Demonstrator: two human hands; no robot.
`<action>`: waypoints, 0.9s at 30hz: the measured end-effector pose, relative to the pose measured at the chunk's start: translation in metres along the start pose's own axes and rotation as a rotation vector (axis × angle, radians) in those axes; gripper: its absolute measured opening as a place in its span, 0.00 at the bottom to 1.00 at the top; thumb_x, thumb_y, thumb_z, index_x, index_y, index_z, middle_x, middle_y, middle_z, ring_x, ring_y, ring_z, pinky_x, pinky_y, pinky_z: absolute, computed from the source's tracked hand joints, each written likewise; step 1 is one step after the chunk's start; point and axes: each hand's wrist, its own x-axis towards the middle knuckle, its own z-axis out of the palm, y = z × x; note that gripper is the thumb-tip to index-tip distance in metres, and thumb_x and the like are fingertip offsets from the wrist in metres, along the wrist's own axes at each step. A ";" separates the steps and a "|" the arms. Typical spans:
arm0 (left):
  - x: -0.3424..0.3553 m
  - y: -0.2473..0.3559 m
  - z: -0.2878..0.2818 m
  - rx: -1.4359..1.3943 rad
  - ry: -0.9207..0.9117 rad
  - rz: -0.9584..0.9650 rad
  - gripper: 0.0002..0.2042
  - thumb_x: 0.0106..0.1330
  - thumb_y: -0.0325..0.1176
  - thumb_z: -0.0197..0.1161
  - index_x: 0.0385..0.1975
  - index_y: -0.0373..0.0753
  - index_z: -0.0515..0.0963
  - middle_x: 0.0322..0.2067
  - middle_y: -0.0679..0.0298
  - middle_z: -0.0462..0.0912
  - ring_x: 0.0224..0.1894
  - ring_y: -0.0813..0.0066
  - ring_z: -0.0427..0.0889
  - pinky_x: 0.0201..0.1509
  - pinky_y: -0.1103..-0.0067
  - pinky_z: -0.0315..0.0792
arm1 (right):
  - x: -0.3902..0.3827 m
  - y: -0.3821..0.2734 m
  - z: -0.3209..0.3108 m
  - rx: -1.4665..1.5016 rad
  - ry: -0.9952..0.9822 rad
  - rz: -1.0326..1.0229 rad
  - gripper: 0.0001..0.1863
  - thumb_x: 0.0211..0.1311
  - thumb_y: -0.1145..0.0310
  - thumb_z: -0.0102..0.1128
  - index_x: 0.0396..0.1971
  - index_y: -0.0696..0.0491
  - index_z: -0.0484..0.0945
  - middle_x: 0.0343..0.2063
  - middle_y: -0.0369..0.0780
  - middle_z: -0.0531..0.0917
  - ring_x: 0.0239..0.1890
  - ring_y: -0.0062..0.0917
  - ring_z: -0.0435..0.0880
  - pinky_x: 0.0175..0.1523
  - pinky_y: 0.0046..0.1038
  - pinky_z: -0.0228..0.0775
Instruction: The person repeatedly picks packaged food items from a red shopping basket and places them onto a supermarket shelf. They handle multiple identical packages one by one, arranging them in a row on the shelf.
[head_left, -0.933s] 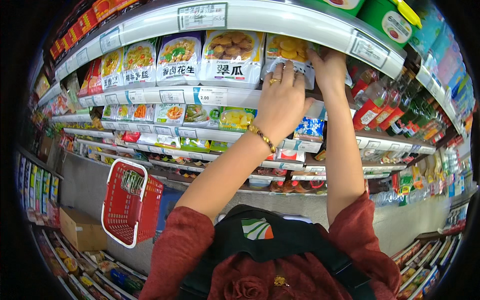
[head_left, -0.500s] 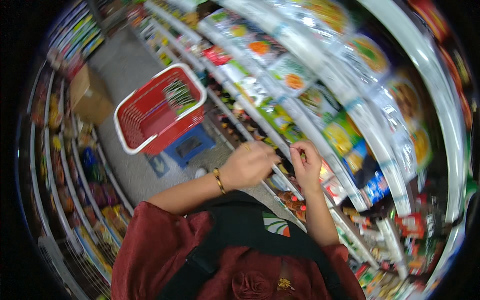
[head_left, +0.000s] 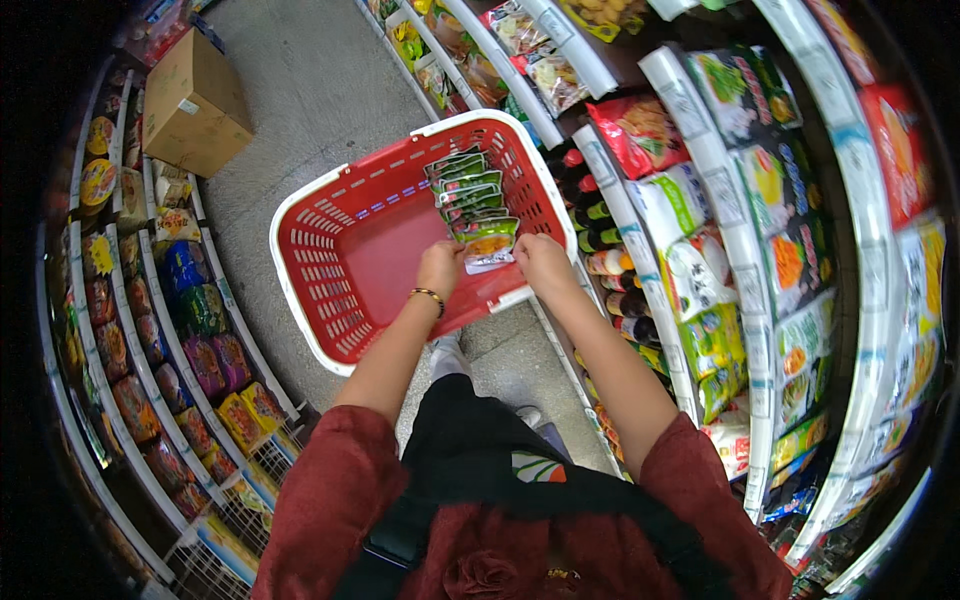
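In front of me is a red plastic basket [head_left: 345, 265] with a white rim. A row of small green food packets [head_left: 470, 190] stands along its right side, overlapping one another. The nearest packet [head_left: 490, 246] has an orange picture and a pale lower edge. My left hand [head_left: 440, 270], with a bracelet at the wrist, is closed at that packet's left edge. Closed fingers of my right hand [head_left: 543, 262] meet its right edge, close to the basket's near right corner. Both hands reach over the near side of the basket, and their fingertips are partly hidden.
Shelves of bagged foods [head_left: 690, 250] and dark bottles [head_left: 625, 300] rise close on the right. Lower shelves with colourful packets [head_left: 205, 310] line the left. A cardboard box [head_left: 197, 105] stands on the grey floor [head_left: 300, 60] at far left. My shoes show below the basket.
My hands have moved from beside the right shelf to the packets in the basket. The basket now appears larger and nearer, and the view has turned toward it.
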 end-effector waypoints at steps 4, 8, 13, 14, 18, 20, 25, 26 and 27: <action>0.038 -0.025 0.032 -0.008 -0.173 -0.207 0.11 0.51 0.28 0.54 0.35 0.35 0.75 0.30 0.49 0.76 0.34 0.56 0.76 0.39 0.71 0.69 | 0.069 0.029 0.050 -0.228 -0.162 0.256 0.10 0.52 0.77 0.37 0.30 0.63 0.69 0.33 0.55 0.73 0.35 0.45 0.75 0.40 0.39 0.68; 0.048 -0.037 0.052 -0.102 -0.051 -0.247 0.11 0.51 0.28 0.54 0.36 0.35 0.74 0.31 0.49 0.76 0.35 0.55 0.75 0.39 0.69 0.69 | 0.099 0.043 0.077 -0.291 -0.192 0.404 0.11 0.52 0.76 0.37 0.34 0.62 0.68 0.36 0.54 0.73 0.37 0.44 0.75 0.41 0.38 0.69; 0.055 -0.028 0.056 -0.008 -0.044 -0.268 0.08 0.51 0.30 0.56 0.29 0.35 0.74 0.29 0.50 0.75 0.34 0.56 0.74 0.37 0.68 0.68 | 0.112 0.049 0.091 -0.407 -0.300 0.462 0.11 0.53 0.75 0.38 0.35 0.60 0.69 0.39 0.52 0.72 0.37 0.41 0.76 0.39 0.37 0.70; 0.055 -0.027 0.054 -0.004 -0.069 -0.244 0.07 0.51 0.29 0.56 0.28 0.35 0.74 0.30 0.50 0.75 0.34 0.55 0.74 0.38 0.69 0.68 | 0.112 0.052 0.088 -0.404 -0.338 0.433 0.12 0.53 0.74 0.39 0.35 0.60 0.69 0.39 0.52 0.72 0.37 0.41 0.76 0.38 0.38 0.71; 0.047 -0.024 0.035 -0.056 -0.103 0.012 0.05 0.54 0.28 0.54 0.27 0.34 0.72 0.29 0.54 0.75 0.32 0.61 0.74 0.35 0.73 0.69 | 0.097 0.043 0.067 -0.472 -0.333 0.323 0.11 0.52 0.73 0.40 0.34 0.58 0.70 0.39 0.49 0.72 0.36 0.39 0.77 0.36 0.37 0.71; 0.036 -0.015 0.015 -0.275 -0.107 0.070 0.04 0.57 0.28 0.51 0.27 0.34 0.71 0.28 0.59 0.74 0.30 0.68 0.73 0.33 0.76 0.68 | 0.081 0.019 0.036 -0.402 -0.261 0.266 0.10 0.53 0.72 0.43 0.34 0.59 0.70 0.38 0.47 0.72 0.36 0.35 0.77 0.38 0.33 0.70; 0.011 0.062 -0.082 -0.687 -0.167 0.012 0.04 0.62 0.28 0.47 0.30 0.36 0.68 0.26 0.70 0.71 0.30 0.86 0.68 0.32 0.87 0.64 | -0.008 -0.007 -0.041 0.568 0.152 0.281 0.24 0.45 0.65 0.61 0.43 0.58 0.65 0.36 0.43 0.74 0.38 0.26 0.74 0.43 0.25 0.67; 0.004 0.081 -0.097 -0.825 -0.186 -0.003 0.04 0.62 0.28 0.47 0.31 0.36 0.68 0.27 0.70 0.71 0.31 0.87 0.68 0.34 0.87 0.64 | -0.030 -0.009 -0.052 0.683 0.162 0.296 0.26 0.46 0.66 0.60 0.46 0.56 0.63 0.38 0.43 0.74 0.38 0.25 0.74 0.44 0.24 0.67; -0.006 0.100 -0.101 -0.930 -0.133 0.042 0.04 0.62 0.29 0.47 0.31 0.36 0.68 0.27 0.71 0.71 0.30 0.87 0.69 0.34 0.87 0.65 | -0.056 -0.014 -0.060 0.765 0.166 0.268 0.27 0.46 0.66 0.61 0.47 0.55 0.62 0.38 0.43 0.74 0.38 0.25 0.74 0.43 0.24 0.67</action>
